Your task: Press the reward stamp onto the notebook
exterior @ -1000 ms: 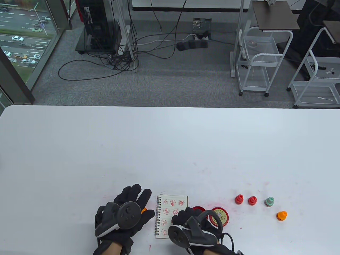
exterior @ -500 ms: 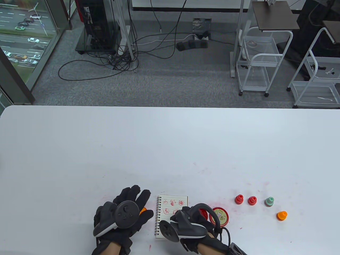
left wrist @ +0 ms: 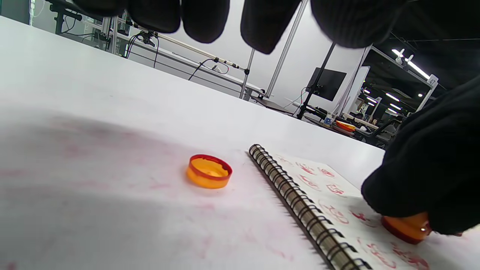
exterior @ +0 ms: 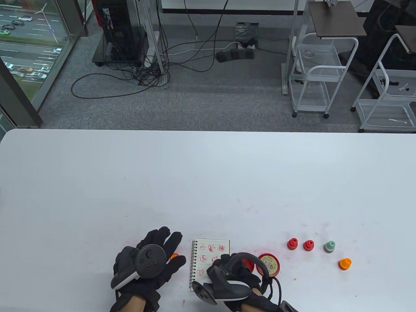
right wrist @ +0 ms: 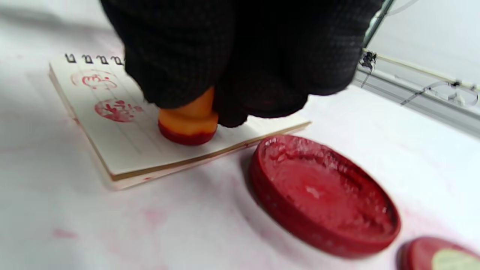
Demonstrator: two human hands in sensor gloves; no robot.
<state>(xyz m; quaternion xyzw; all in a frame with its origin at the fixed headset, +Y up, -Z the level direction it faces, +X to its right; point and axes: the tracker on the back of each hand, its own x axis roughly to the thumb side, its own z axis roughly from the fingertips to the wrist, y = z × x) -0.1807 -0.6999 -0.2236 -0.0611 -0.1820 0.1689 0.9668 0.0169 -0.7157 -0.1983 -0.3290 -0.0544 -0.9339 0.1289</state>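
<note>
The right hand (exterior: 232,271) pinches an orange stamp (right wrist: 188,122), its red base pressed flat on the near right part of the notebook (exterior: 203,256). The left hand (exterior: 149,263) hovers spread over an orange cap (left wrist: 209,171) left of the notebook

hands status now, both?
Left hand: open, fingers spread flat, holding nothing.
Right hand: closed round the orange stamp, pressing it onto the notebook.

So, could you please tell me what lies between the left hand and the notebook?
A small orange cap lies open side up on the table, beside the notebook's spiral edge; the left wrist view shows it best.
</note>
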